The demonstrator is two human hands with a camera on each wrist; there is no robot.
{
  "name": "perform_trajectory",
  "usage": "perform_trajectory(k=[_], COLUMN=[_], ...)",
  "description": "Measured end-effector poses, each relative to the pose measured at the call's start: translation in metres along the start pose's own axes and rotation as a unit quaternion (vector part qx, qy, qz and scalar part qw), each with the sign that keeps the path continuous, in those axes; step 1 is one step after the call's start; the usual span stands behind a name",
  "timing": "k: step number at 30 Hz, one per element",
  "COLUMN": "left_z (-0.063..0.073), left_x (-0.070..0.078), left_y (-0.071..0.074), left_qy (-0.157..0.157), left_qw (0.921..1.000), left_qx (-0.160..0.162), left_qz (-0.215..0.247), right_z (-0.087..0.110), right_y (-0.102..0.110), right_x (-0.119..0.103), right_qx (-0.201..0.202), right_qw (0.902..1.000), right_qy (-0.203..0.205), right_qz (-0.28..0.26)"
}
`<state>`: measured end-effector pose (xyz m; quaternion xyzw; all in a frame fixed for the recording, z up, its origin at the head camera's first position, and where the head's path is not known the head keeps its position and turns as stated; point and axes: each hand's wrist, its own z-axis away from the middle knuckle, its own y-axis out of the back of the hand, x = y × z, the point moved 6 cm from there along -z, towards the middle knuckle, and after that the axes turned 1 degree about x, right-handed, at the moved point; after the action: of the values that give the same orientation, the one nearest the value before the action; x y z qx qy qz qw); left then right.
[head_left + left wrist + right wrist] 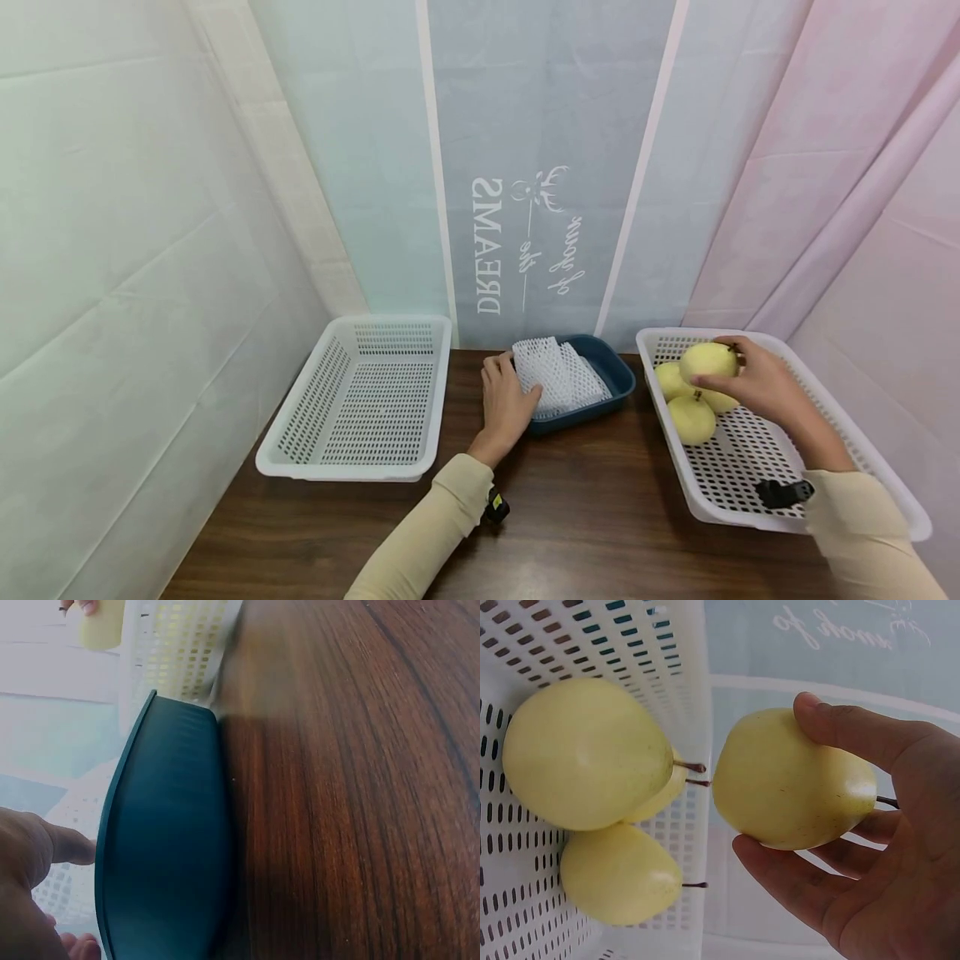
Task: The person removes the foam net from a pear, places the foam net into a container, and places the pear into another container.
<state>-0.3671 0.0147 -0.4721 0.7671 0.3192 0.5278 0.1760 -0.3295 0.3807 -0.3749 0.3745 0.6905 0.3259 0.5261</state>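
Note:
My right hand grips a yellow pear between thumb and fingers, raised over the right white basket. Below it, several more pears sit in that basket's far left corner, stems showing. My left hand is at the left end of a dark teal tray, fingers spread and loosely bent. White foam nets lie in the tray, some overhanging its rim, and the left thumb reaches over their near edge. Whether the left fingers touch the nets is hard to see.
At the left stands another white slatted basket, with nothing in it. All three containers are on a dark wooden table. A printed curtain hangs behind, and pale cloth walls close both sides.

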Motion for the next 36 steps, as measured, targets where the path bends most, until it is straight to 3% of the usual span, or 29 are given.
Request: perform_trajectory(k=[5, 8, 15, 23, 27, 36], left_z=[0.0, 0.001, 0.003, 0.008, 0.01, 0.012], left_x=[0.006, 0.009, 0.014, 0.022, 0.022, 0.023], left_y=[-0.001, -0.002, -0.007, -0.017, -0.023, -0.032], left_qy=[-0.057, -0.084, -0.12, -0.19, -0.194, -0.169], left_qw=[0.9976, 0.9957, 0.9905, 0.9727, 0.9656, 0.9519], left_qx=[0.007, 0.0, -0.05, -0.1, -0.14, -0.22], left_qz=[-0.038, -0.038, -0.044, -0.088, -0.103, -0.13], right_z=[0.003, 0.004, 0.006, 0.005, 0.006, 0.008], right_y=[0.003, 0.004, 0.004, 0.003, 0.002, -0.001], right_x=[0.007, 0.011, 0.02, 0.033, 0.036, 0.042], right_qx=[0.004, 0.004, -0.008, -0.024, -0.039, -0.06], right_qw=[1.0, 1.0, 0.9998, 0.9993, 0.9985, 0.9972], right_qy=[0.0, -0.003, -0.012, -0.018, -0.025, -0.021], right_qz=[0.002, 0.005, 0.012, 0.02, 0.029, 0.039])
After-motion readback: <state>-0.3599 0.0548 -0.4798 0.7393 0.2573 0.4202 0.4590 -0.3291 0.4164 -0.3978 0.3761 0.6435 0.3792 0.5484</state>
